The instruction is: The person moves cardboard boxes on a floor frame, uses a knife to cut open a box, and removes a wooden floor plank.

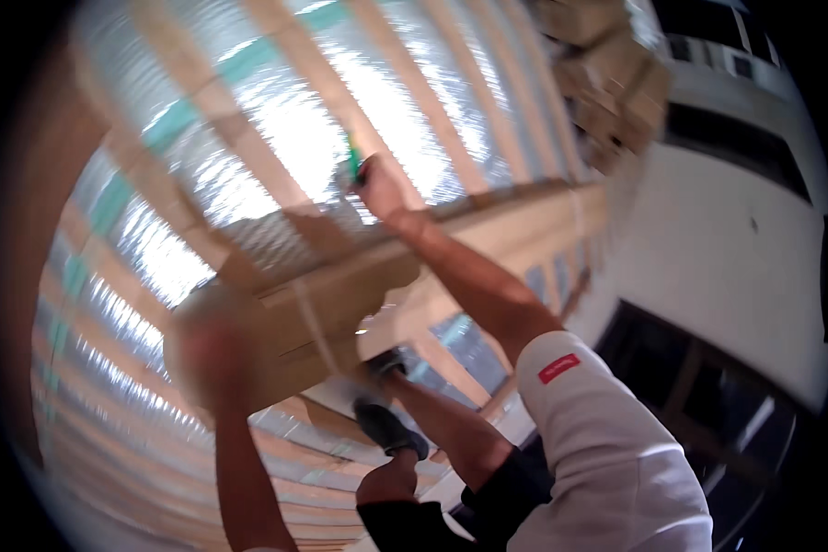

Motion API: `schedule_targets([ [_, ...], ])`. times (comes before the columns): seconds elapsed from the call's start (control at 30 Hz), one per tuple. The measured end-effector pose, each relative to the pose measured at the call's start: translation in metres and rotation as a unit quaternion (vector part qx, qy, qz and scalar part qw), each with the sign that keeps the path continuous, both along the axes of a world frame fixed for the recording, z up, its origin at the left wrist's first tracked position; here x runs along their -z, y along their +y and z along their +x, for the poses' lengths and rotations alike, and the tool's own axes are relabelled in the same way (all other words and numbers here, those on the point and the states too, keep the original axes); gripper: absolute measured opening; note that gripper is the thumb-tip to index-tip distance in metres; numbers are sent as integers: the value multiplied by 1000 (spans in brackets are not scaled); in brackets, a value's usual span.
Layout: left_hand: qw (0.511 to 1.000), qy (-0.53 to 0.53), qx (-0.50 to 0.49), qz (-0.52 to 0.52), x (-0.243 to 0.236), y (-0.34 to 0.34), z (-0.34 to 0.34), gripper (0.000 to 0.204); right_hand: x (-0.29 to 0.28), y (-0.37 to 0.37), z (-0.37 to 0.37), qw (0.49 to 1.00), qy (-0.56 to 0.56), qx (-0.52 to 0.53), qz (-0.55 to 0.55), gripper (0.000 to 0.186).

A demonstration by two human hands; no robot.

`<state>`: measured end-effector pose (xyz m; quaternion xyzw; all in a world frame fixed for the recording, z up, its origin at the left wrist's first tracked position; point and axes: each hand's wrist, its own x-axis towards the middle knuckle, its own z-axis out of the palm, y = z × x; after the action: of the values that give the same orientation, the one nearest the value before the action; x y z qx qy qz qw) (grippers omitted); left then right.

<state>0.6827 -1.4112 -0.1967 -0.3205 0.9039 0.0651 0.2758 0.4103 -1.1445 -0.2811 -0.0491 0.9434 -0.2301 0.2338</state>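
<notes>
My right hand [377,189] grips a slim green tool [352,156] against the wooden slats and silver foil. My left hand [212,350] is smeared by motion at the left end of a long brown cardboard or board piece [331,290], which crosses below my right hand with a pale band around it; the fingers cannot be made out. Wooden slats [409,87] alternate with shiny foil [285,124] across most of the view, with strips of green tape [170,120] across the foil.
Brown boxes or cut pieces [607,101] are piled at the top right. A white wall [727,230] with dark openings [662,359] stands at the right. My legs and dark shoes [386,428] show below the brown piece, over more slats.
</notes>
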Motion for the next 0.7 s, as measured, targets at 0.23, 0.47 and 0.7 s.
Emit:
schedule_targets([
  [0.23, 946, 284, 155, 14, 36, 25, -61, 35, -111, 197, 77, 950, 268, 77, 138, 45],
  [0.47, 979, 183, 63, 58, 32, 7, -84, 49, -100, 183, 68, 961, 266, 18, 76, 32],
  [0.7, 984, 166, 60, 20, 24, 19, -83, 47, -102, 187, 68, 956, 286, 40, 59, 32],
])
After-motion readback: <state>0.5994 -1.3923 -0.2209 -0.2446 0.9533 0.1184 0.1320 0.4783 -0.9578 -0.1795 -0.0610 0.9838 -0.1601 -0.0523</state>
